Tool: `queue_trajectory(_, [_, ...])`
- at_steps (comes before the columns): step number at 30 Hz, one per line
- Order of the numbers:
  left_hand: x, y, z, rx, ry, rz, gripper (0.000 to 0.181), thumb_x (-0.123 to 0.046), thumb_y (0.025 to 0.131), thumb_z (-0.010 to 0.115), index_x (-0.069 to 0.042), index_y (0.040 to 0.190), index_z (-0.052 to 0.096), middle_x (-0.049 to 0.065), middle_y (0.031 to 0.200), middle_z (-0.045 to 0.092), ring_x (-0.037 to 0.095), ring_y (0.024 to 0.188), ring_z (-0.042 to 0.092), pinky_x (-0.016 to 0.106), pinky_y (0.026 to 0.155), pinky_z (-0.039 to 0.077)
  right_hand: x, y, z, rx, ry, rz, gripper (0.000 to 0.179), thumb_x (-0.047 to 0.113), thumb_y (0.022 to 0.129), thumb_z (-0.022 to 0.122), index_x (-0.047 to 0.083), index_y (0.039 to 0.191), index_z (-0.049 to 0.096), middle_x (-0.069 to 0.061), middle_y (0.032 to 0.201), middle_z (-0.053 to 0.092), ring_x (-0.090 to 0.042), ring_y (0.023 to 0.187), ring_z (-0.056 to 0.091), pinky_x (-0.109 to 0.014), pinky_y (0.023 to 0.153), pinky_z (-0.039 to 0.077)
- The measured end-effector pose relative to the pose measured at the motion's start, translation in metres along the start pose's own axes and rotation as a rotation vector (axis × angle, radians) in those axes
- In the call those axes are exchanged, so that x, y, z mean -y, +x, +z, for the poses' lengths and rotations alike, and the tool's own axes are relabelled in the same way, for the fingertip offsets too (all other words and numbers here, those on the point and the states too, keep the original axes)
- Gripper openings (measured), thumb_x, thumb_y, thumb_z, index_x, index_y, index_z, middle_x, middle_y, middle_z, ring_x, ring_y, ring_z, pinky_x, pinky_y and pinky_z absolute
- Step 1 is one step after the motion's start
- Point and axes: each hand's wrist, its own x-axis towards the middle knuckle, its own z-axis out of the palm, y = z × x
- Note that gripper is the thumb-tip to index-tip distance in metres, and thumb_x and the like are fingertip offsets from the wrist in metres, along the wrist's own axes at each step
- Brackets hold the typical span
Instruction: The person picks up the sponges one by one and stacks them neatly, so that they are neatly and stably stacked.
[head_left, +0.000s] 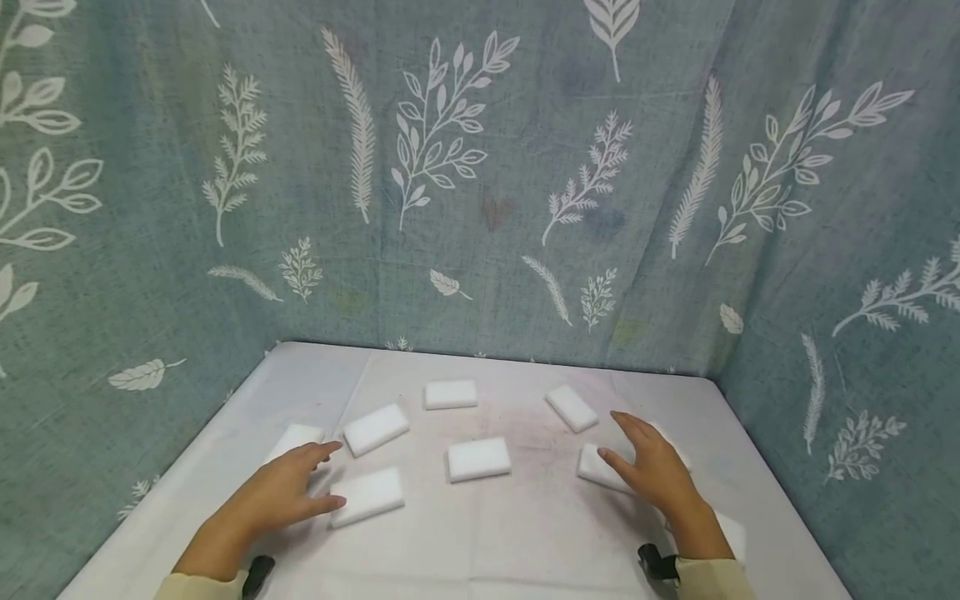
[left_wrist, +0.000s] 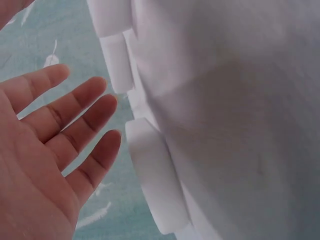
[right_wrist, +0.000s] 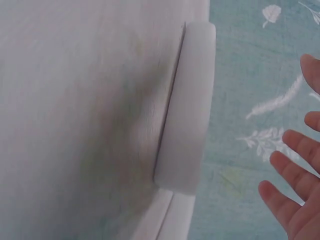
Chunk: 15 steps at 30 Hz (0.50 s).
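Several white sponge-like blocks lie spread over a white-covered table. My left hand [head_left: 279,492] hovers at the left with its fingers spread and nothing in it. Its thumb overlaps the edge of a near-left block [head_left: 371,497] in the head view, while its fingers reach toward another block [head_left: 375,429]; a third block [head_left: 294,438] is partly hidden behind the hand. In the left wrist view the open palm and fingers [left_wrist: 92,127] show beside a block [left_wrist: 155,175]. Over at the right, my right hand [head_left: 660,473] is empty too, fingers apart, partly covering a block [head_left: 597,468].
At mid-table sits one block [head_left: 478,460], with another [head_left: 451,394] farther back and a slanted one [head_left: 572,407] to the back right. One more block [head_left: 732,536] shows beside the right wrist. Leaf-patterned green cloth [head_left: 480,250] hangs around the table's back and sides.
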Motion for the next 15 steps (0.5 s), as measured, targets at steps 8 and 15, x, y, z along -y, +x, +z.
queue_trajectory(8, [-0.009,0.007,0.002,0.087,-0.061,-0.079,0.094,-0.062,0.064,0.081,-0.011,0.138,0.053,0.006,0.122,0.061,0.028,0.111,0.057,0.053,0.091,0.047,0.002,0.005,0.011,0.017,0.060,-0.007,0.069,0.054,0.089,0.064,0.014,0.143,0.049,-0.013,0.141,0.049,-0.037,0.127,0.047,-0.057,0.098,0.042])
queue_trajectory(15, [-0.017,0.009,0.002,0.139,-0.078,-0.105,0.094,-0.061,0.058,0.085,-0.013,0.134,0.057,0.000,0.114,0.062,0.023,0.105,0.058,0.050,0.089,0.048,0.012,0.015,0.022,0.007,0.091,-0.062,0.060,0.046,0.088,0.070,0.012,0.136,0.057,-0.008,0.135,0.056,-0.031,0.124,0.051,-0.052,0.098,0.044])
